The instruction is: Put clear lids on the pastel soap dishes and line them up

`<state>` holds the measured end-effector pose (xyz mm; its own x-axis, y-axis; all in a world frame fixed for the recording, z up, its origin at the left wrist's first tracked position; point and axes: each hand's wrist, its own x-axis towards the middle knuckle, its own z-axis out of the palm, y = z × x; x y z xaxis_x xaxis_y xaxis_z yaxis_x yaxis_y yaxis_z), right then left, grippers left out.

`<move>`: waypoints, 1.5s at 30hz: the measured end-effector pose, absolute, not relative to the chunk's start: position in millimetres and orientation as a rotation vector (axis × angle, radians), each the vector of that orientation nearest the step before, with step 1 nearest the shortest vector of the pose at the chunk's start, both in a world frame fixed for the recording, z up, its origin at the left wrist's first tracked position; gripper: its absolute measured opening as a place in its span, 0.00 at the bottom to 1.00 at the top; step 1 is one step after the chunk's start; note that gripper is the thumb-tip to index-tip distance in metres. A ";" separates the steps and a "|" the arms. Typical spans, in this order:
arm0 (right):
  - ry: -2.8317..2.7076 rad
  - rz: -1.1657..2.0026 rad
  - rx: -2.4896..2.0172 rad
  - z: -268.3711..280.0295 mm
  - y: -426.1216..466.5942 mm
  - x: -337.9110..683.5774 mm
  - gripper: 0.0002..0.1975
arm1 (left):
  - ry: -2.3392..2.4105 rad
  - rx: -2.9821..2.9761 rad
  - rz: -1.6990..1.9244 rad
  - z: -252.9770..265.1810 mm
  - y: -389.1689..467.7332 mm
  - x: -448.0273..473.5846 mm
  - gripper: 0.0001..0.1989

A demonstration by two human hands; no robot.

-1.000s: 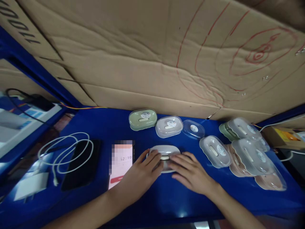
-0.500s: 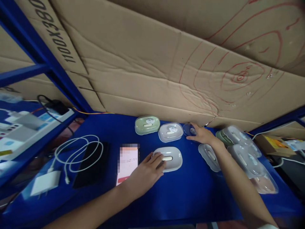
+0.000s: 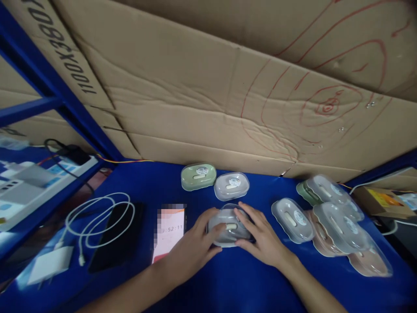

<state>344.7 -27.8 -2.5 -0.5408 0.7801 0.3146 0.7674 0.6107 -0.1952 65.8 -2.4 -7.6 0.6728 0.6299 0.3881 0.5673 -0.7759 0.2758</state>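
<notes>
In front of me a grey oval soap dish (image 3: 224,240) lies on the blue tabletop, with a pale bar-shaped piece in its middle. A clear plastic lid (image 3: 227,211) sits over it; whether it is fully seated I cannot tell. My left hand (image 3: 198,239) grips the dish's left side, its fingers reaching over the top. From the right, my right hand (image 3: 262,234) holds the lid's edge with thumb and fingers. Behind them stand a lidded green soap dish (image 3: 198,177) and a lidded grey soap dish (image 3: 224,187), each with a round sticker.
More lidded soap dishes (image 3: 293,221) are grouped and partly stacked at the right. A phone (image 3: 168,237) lies left of my left hand, beside a white cable (image 3: 97,196) and charger (image 3: 50,265). Cardboard (image 3: 182,95) walls off the back. A power strip (image 3: 48,187) sits far left.
My right hand has come from the back toward me, bringing the clear lid onto the grey dish. My left hand stays at that dish. The view has shifted slightly.
</notes>
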 end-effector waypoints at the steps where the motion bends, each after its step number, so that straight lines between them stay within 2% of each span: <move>1: -2.489 0.026 -1.203 -4.7 -27.3 342.5 0.42 | 0.981 2.723 0.710 -8.4 -0.9 65.0 0.39; 4: -2.567 -0.074 -1.118 -8.8 -27.1 336.3 0.41 | 0.909 2.629 0.637 -12.4 3.1 62.4 0.48; 9: -2.654 -0.174 -1.021 -12.2 -28.1 329.2 0.42 | 0.911 2.392 0.588 -19.5 3.7 60.7 0.46; 15: -2.646 -0.069 -1.124 -10.9 -30.0 337.4 0.46 | 0.953 2.270 0.560 -14.1 2.8 62.4 0.51; 19: -2.636 -0.098 -1.016 -14.2 -27.5 343.9 0.40 | 0.941 2.334 0.515 -13.1 5.3 63.0 0.44; 24: -2.607 -0.071 -0.989 -19.0 -24.8 341.2 0.37 | 0.917 2.447 0.560 -12.1 6.7 60.7 0.44; 31: -2.536 -0.015 -1.103 -29.0 -37.0 329.0 0.33 | 0.970 2.456 0.544 -14.2 -0.3 55.0 0.24; 34: -2.494 0.064 -1.083 -34.1 -35.2 328.4 0.33 | 0.967 2.469 0.583 -15.8 4.5 53.2 0.21; 36: -2.420 0.194 -1.066 -35.1 -31.3 333.1 0.36 | 0.962 2.448 0.623 -14.3 8.2 53.3 0.23; 40: -2.225 0.694 -1.152 -30.4 -20.9 350.3 0.46 | 0.997 2.428 0.581 -8.9 11.3 54.9 0.35; 42: -2.196 0.878 -1.170 -28.2 -16.2 357.6 0.44 | 1.010 2.431 0.531 -8.2 12.6 55.4 0.39; 45: -2.209 0.945 -1.185 -28.5 -14.0 362.1 0.42 | 0.998 2.407 0.479 -9.4 15.5 54.6 0.42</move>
<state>362.1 -14.0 -28.5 -0.5240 0.8486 0.0721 0.5339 0.3933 -0.7485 54.6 15.5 -9.4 0.6715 0.7293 0.1310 0.5583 -0.6142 0.5577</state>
